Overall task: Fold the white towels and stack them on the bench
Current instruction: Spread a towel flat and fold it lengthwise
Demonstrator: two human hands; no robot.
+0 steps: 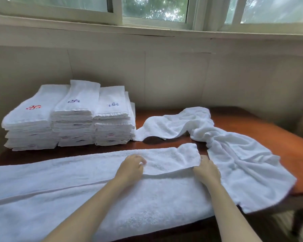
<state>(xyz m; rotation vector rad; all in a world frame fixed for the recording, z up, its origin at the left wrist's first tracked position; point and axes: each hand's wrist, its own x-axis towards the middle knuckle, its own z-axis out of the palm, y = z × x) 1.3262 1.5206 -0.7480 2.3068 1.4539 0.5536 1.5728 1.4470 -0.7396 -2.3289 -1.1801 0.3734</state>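
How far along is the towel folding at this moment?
Done: three stacks of folded towels stand at the bench's back left. In hand: a long towel lies spread across the front; the left hand rests on it and the right hand pinches its right end. Left: finishing this fold, then the crumpled towel on the right.
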